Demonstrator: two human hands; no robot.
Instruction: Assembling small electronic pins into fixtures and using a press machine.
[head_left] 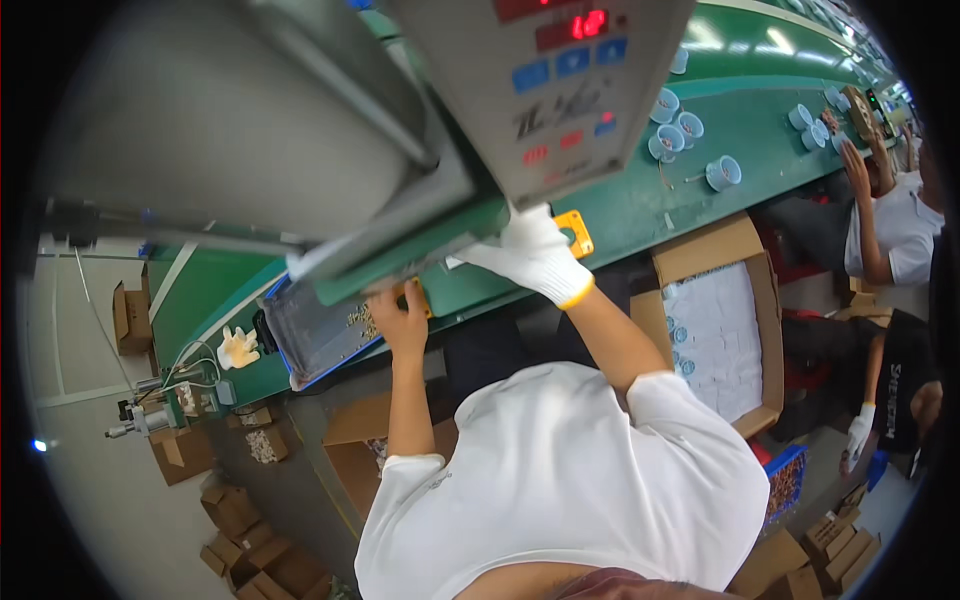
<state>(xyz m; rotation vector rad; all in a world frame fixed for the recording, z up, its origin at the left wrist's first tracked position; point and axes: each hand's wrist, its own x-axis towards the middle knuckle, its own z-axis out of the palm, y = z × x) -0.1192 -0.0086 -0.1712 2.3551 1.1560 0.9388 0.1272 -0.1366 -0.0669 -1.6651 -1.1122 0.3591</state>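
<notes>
My left hand [398,318] is bare and lies at the green bench's front edge, beside a yellow block with a round opening [417,297]. Its thumb and fingers stand apart; the machine's lower edge covers the tips. White knit covers my right hand [535,252], a glove with a yellow cuff, which reaches under the machine's control panel [560,110]. The thumb side stretches left, while the panel hides the other fingers. A second yellow block [574,234] sits just right of that glove. I make out nothing held in either hand. The grey machine body [240,130] hides the work spot.
Left of me stands a blue-rimmed tray [310,335] with small brass-coloured pieces, and a loose glove [238,348]. Light-blue cups [723,173] stand along the green bench [640,205] to the right. An open carton [715,340] sits close by my right arm. Co-workers [890,230] sit farther right.
</notes>
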